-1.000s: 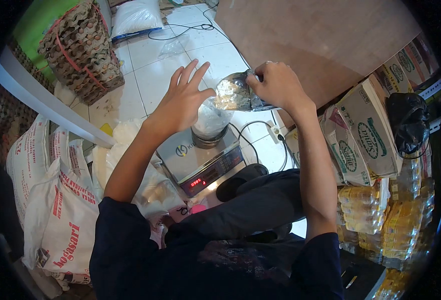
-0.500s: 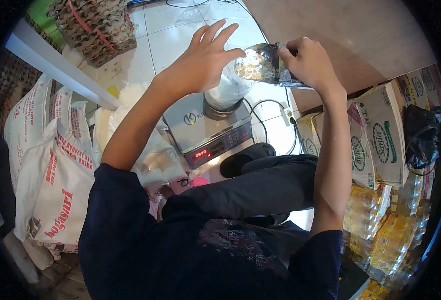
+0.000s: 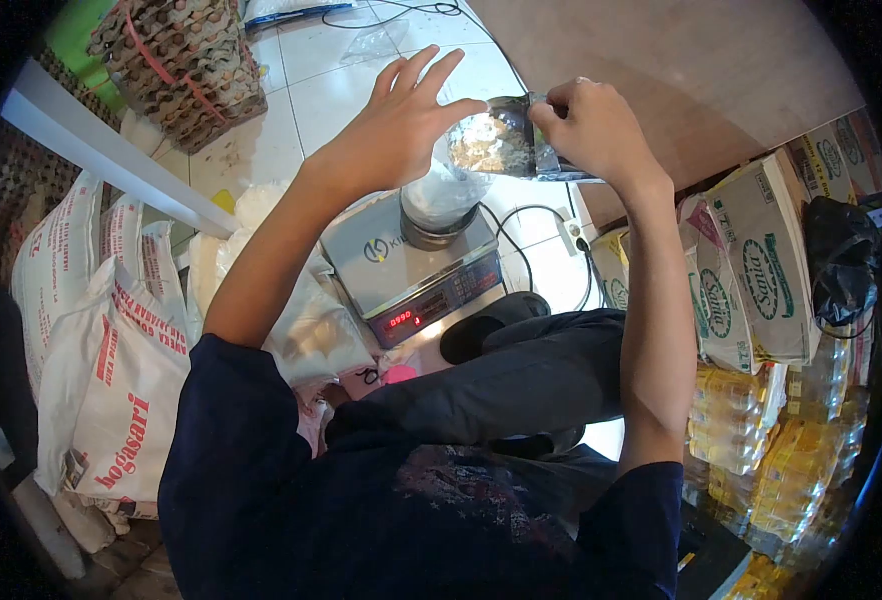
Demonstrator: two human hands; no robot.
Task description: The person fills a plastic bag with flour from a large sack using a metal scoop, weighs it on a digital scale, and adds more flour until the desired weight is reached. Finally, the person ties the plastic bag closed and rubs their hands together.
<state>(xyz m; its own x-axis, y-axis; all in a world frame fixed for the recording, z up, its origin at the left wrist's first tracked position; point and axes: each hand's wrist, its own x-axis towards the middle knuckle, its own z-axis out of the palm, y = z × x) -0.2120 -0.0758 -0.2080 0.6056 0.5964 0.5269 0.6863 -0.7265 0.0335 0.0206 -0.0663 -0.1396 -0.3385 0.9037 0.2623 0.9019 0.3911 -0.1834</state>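
Observation:
My right hand (image 3: 597, 125) grips the edge of a shiny packet (image 3: 496, 138) with pale, crumbly contents. My left hand (image 3: 409, 120) is raised with its fingers spread, its thumb beside the left end of the packet. Below them a round container (image 3: 439, 215) lined with a clear plastic bag stands on a digital scale (image 3: 366, 255). Red digits glow on the scale's front panel. Whether the left thumb touches the packet cannot be made out.
Bogasari flour sacks (image 3: 116, 400) stand at the left, stacked egg trays (image 3: 186, 70) at the upper left. Sania cartons (image 3: 751, 275) and bottles of yellow oil (image 3: 726, 415) are at the right. A power cable (image 3: 531, 208) lies behind the scale.
My right hand and the packet have shifted a little to the left, closer to my left hand. The left hand has stayed spread.

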